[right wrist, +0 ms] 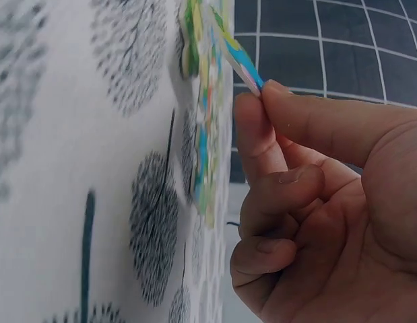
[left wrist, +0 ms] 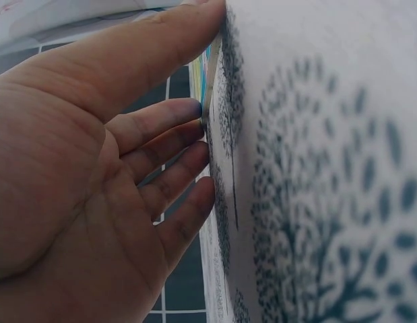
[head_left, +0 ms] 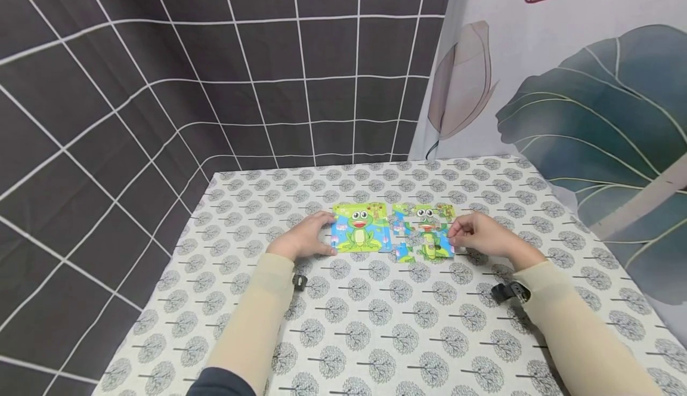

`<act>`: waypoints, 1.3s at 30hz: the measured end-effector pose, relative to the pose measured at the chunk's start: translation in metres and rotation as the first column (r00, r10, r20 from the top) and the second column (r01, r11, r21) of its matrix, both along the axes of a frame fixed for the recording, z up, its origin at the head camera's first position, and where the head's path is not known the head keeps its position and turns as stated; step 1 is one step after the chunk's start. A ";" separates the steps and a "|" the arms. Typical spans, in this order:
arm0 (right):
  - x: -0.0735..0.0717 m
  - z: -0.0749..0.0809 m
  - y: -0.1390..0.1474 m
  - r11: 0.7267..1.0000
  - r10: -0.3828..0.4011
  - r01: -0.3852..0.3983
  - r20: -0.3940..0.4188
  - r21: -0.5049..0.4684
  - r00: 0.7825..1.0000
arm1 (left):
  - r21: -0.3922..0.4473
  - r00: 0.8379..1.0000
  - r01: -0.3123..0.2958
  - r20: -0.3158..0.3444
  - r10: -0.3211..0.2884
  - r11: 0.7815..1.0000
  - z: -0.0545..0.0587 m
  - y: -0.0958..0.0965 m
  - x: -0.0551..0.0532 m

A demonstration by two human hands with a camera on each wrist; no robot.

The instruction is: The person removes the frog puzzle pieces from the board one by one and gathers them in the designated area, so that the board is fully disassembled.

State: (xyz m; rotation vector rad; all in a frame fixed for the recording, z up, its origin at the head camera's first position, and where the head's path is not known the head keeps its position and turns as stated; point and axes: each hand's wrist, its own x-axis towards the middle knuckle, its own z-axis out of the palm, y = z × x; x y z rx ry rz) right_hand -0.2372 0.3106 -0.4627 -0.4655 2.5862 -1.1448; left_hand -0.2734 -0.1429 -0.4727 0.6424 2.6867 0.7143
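A frog picture board point(head_left: 361, 229) lies flat on the patterned cloth. At its left edge rests my left hand point(head_left: 302, 238), fingers fairly straight and thumb by the near corner; in the left wrist view the fingertips point(left wrist: 195, 108) touch the board's edge. Right of the board lies a partly joined frog jigsaw point(head_left: 426, 227), its pieces loosely set with gaps. My right hand point(head_left: 487, 238) pinches a jigsaw piece point(right wrist: 240, 60) between thumb and index finger at the jigsaw's right side. In the right wrist view that piece is tilted above the others, with the remaining fingers curled.
The table point(head_left: 365, 330) wears a white cloth printed with grey trees. Behind it hangs a dark curtain point(head_left: 268, 104) with a white grid, and on the right a pale curtain point(head_left: 579, 121) with large leaves. Dark straps point(head_left: 510, 292) circle the wrists.
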 end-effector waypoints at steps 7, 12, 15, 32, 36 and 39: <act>0.006 0.000 0.016 0.998 -0.029 0.028 0.018 0.047 0.999 | -0.001 1.000 -0.004 0.003 0.004 1.000 0.001 0.000 0.000; 0.008 -0.004 0.025 0.999 -0.036 0.034 0.046 0.040 0.998 | -0.004 1.000 -0.001 0.003 0.001 1.000 0.002 0.000 0.001; 0.009 -0.006 0.028 0.998 -0.051 0.049 0.052 0.043 0.997 | -0.013 1.000 0.000 0.000 0.000 1.000 0.002 0.000 0.000; 0.009 -0.006 0.018 0.987 -0.110 0.103 0.056 0.121 0.992 | 0.008 1.000 0.006 0.012 -0.006 1.000 -0.001 -0.001 -0.002; 0.008 -0.006 0.017 0.987 -0.115 0.107 0.058 0.122 0.992 | 0.007 1.000 0.006 0.011 -0.006 1.000 -0.001 -0.002 -0.002; 0.008 -0.006 0.017 0.986 -0.114 0.106 0.054 0.128 0.992 | 0.010 1.000 0.008 0.013 -0.008 1.000 -0.002 -0.003 -0.003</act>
